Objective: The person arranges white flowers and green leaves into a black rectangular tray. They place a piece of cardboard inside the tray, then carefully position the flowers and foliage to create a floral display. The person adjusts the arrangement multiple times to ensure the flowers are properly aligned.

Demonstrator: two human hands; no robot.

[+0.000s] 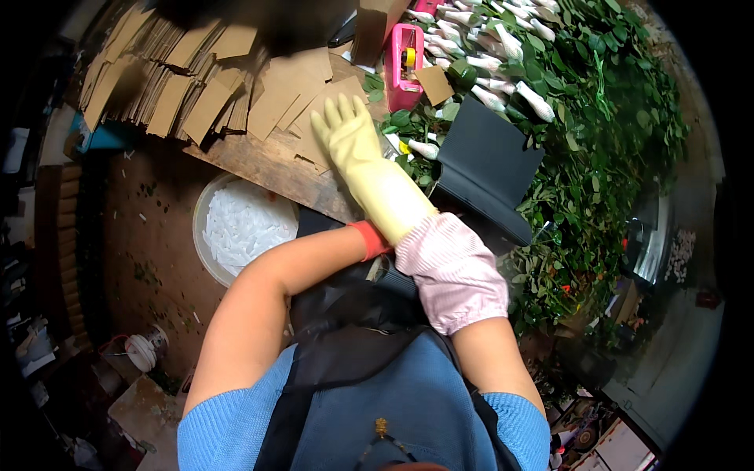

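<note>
My right hand (345, 137), in a long pale yellow rubber glove with a pink striped sleeve, is open, fingers apart, over loose cardboard pieces (283, 82) on the wooden worktop (251, 165). My left hand (373, 239), with red material at the wrist, passes beneath the yellow glove; its fingers are hidden, so what it holds is not visible. A black folded sheet or board (487, 165) lies just right of the glove. A dark object (389, 275), too hidden to name, shows below the crossing hands.
Stacked cardboard (169, 102) fills the worktop's upper left. A pink tape dispenser (404, 82), many white-wrapped flower heads (534, 98) and leafy stems (581, 180) lie at upper right. A round tub of white pieces (243, 224) stands lower left, near a white bucket (143, 349).
</note>
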